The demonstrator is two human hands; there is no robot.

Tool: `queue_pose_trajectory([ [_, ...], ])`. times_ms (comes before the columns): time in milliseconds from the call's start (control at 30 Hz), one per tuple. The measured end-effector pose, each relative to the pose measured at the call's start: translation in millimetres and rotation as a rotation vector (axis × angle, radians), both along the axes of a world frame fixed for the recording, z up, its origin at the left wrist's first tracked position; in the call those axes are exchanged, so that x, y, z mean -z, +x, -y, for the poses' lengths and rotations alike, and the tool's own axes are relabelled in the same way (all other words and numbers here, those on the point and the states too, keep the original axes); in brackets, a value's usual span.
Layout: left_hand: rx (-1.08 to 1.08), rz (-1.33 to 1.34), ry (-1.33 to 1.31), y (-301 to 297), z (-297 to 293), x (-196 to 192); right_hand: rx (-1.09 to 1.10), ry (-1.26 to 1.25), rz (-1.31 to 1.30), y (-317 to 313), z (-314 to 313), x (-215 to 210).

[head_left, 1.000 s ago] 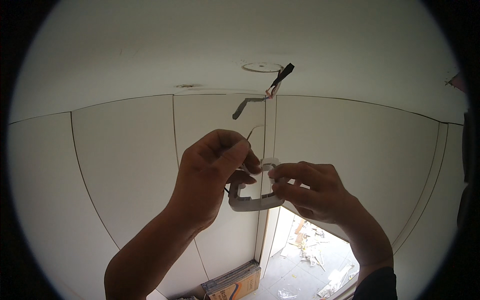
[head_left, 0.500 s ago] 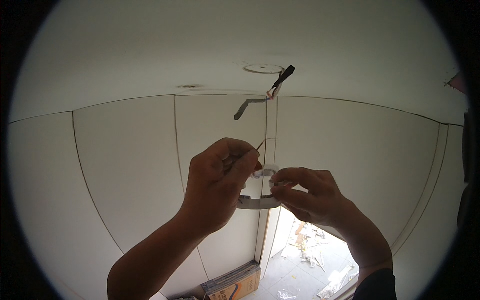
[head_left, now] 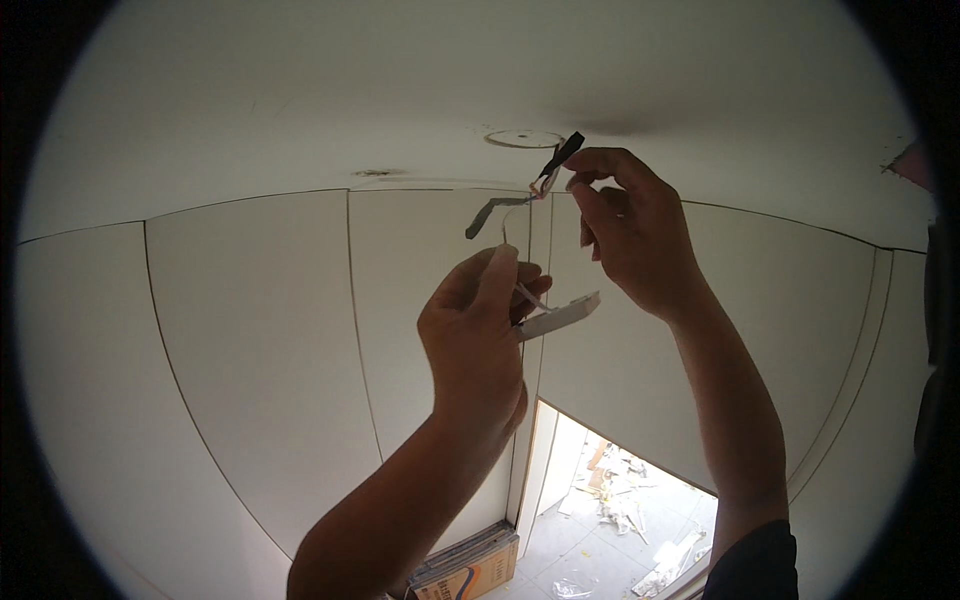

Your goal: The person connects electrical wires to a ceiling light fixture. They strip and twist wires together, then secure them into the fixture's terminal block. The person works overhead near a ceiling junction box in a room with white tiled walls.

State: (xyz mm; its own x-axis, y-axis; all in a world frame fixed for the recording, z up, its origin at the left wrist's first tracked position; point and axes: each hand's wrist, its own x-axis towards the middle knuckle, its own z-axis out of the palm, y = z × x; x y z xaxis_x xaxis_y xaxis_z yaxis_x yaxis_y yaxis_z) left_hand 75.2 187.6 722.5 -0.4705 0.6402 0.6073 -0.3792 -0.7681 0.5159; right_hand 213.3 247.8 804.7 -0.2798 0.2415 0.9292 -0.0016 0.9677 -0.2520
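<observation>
The ceiling (head_left: 300,100) spread above you, its far edge meeting the white wall (head_left: 250,300). Near the wall's lower edge stood a carton (head_left: 465,578). Your left hand (head_left: 475,322) gripped one end of the white fitting (head_left: 562,315) and pinched a thin wire (head_left: 504,234). Your right hand (head_left: 638,230) was up near the ceiling, thumb and forefinger curled beside the black lead (head_left: 567,153); I could not tell whether they held it. Working well here probably meant letting your left hand carry the fitting's whole weight, so nothing tugged the wire, while your right steadied the lead lightly.

The fitting was below the ceiling's far edge, seen nearly edge-on, its long axis slanting with the free end up and to the right. The grey lead (head_left: 483,214) ran left, then bent down. The black lead slanted steeply, tip to the upper right. The wire rose almost upright from your left fingertips.
</observation>
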Motion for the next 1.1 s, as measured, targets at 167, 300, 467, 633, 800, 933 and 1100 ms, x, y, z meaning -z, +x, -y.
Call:
queue_pose_trajectory([
  [167,0.072,0.054,0.044,13.4,-20.2,-9.3,0.028,-0.019,0.080,7.6,-16.9,-10.9],
  [300,0.101,0.044,0.051,20.3,-18.7,-17.4,-0.006,-0.043,0.099,11.6,-20.4,-9.6],
  [467,0.071,0.032,0.037,15.0,-22.4,-23.6,0.013,0.048,0.117,10.2,-23.6,-14.1],
  [633,0.044,-0.022,0.032,10.2,-28.4,-25.4,0.084,0.106,0.168,7.2,-25.5,-22.1],
  [800,0.033,-0.026,0.035,8.6,-26.0,-27.8,0.057,0.131,0.192,1.4,-26.3,-26.3],
  [933,0.035,-0.030,0.034,9.2,-25.6,-27.1,0.006,0.084,0.111,-2.4,-29.9,-23.9],
  [1100,0.034,-0.028,0.020,11.8,-25.4,-25.0,-0.001,0.066,0.150,0.8,-28.9,-21.4],
])
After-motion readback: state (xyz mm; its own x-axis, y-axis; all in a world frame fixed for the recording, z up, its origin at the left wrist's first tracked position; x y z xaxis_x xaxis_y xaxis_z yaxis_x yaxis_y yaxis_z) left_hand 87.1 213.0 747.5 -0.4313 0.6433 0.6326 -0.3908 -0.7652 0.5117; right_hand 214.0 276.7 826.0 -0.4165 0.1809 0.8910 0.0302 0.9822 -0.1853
